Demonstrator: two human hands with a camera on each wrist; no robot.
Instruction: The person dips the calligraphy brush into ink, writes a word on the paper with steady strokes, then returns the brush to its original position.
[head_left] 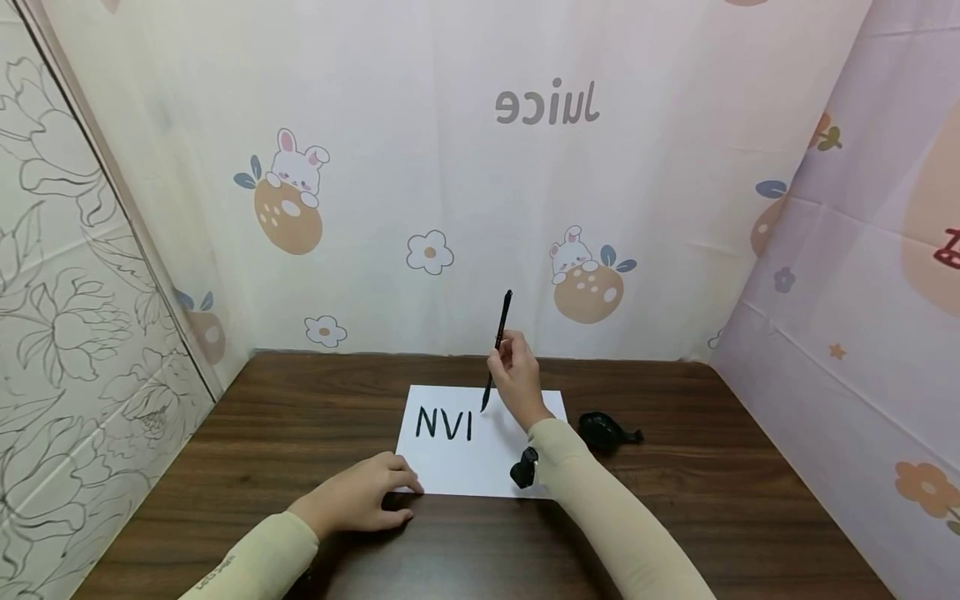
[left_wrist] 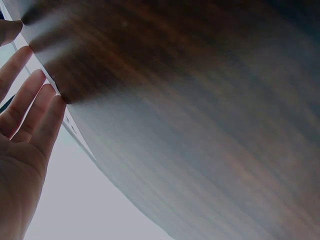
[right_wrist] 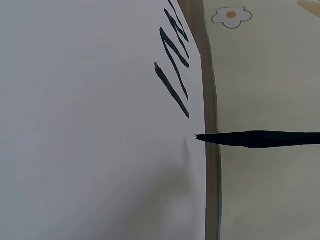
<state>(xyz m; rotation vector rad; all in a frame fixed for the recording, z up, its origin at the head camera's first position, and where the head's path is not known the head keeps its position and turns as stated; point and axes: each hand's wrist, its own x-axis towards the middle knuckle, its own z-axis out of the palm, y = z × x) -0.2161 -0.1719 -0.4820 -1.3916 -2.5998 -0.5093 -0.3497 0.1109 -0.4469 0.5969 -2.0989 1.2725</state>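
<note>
My right hand (head_left: 517, 372) pinches a slim black brush (head_left: 502, 321) between thumb and fingers, its handle pointing up and its tip down. In the right wrist view the dark pointed tip of the brush (right_wrist: 220, 139) hovers close over the white paper (right_wrist: 100, 125), just beside the last stroke. Dark letters reading "NVI" (head_left: 444, 423) run across the paper's upper left. My left hand (head_left: 367, 492) rests with relaxed fingers at the lower left corner of the sheet. Its spread fingertips touch down near the paper's edge in the left wrist view.
A glossy black rounded object with a narrow neck (head_left: 606, 432) lies right of the paper on the brown wooden table (head_left: 300, 417). Behind the table hangs a pale curtain (head_left: 420, 167) with rabbits and flowers. More printed cloth closes in both sides.
</note>
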